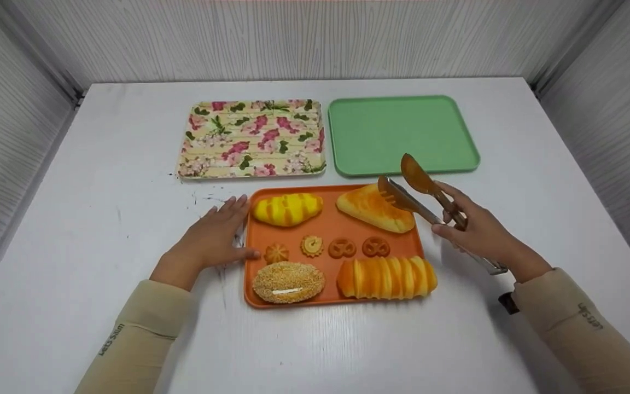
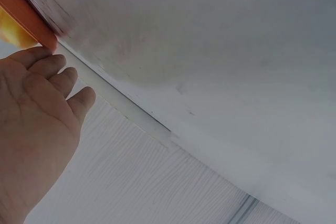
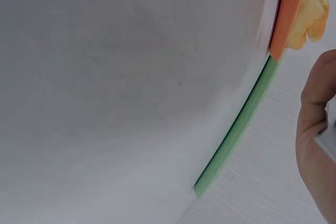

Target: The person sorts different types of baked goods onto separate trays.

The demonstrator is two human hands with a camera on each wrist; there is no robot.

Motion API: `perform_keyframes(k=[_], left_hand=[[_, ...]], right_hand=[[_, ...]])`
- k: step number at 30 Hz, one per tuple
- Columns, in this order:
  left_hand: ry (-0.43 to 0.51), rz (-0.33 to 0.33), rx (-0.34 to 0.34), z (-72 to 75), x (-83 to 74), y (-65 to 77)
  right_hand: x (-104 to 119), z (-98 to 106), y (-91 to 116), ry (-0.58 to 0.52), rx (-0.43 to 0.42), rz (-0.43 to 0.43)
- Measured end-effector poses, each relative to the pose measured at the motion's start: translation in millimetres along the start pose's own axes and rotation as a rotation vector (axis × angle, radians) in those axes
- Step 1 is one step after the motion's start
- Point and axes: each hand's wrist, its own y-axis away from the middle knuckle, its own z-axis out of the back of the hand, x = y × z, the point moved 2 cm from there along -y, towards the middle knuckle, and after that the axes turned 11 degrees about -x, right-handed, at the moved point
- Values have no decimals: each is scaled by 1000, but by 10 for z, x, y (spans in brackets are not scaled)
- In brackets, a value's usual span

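The right hand (image 1: 479,232) grips brown-tipped metal tongs (image 1: 420,210), ends spread, over the golden triangular bread (image 1: 369,210) in the orange rectangular tray's (image 1: 328,225) far-right corner, which could slip if pinched off-centre, while the straight-fingered left hand (image 1: 208,235) touches the tray's left edge.

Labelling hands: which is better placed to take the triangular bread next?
Right hand, likely: it holds tongs reaching over the triangular bread; the left hand is at the orange tray's left edge.

Three trays (image 1: 402,131), four breads (image 1: 386,278), four cookies (image 1: 342,248)
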Motion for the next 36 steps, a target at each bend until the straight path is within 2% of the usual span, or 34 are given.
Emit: perform_keyframes(k=[6,16,25,36], left_hand=[[-2,-3,0,-1,4,1],[-13,-15,6,-21,17,-16],[2,3,8,-19,17,-10],[3,5,2,-29,13,-10]], right_hand=[[19,-48,-15,17,39,43],[34,-139,-32,18,99,31],[336,-167,22,80,121,9],[41,-181,7,77,117,27]])
